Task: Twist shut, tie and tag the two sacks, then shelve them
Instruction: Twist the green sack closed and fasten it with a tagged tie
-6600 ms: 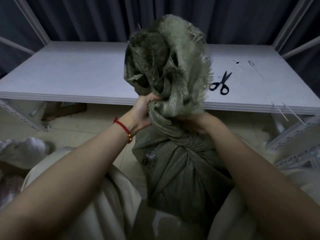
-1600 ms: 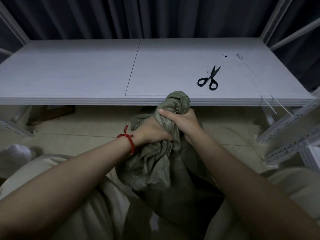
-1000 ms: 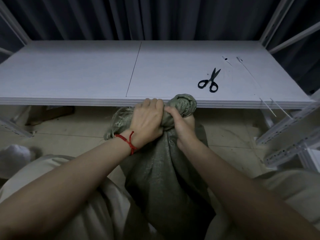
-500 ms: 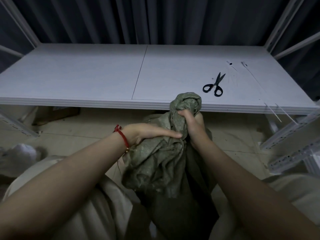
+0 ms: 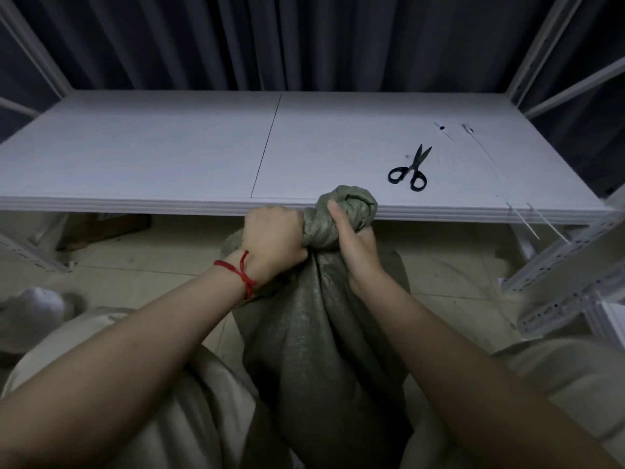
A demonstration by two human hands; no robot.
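Observation:
A green woven sack [image 5: 318,336] stands on the floor between my knees, its neck twisted into a tight rope that ends in a knob [image 5: 351,204] level with the shelf edge. My left hand [image 5: 272,238], with a red string on the wrist, is clenched on the loose sack fabric to the left of the neck. My right hand [image 5: 351,245] grips the twisted neck from the right, thumb pressed up against the knob. White cable ties [image 5: 522,216] lie on the shelf's right end, their tips past the edge. A second sack is not in view.
The white shelf board [image 5: 169,157] spans the view in front of me, with black scissors [image 5: 409,169] on its right half. White shelf uprights [image 5: 568,275] stand at the right. A pale bundle [image 5: 30,309] lies on the floor at the left. Dark curtains hang behind.
My left hand has swung the loose sack top up from the lower left and now clenches it beside the neck. The right hand keeps its grip on the twisted neck.

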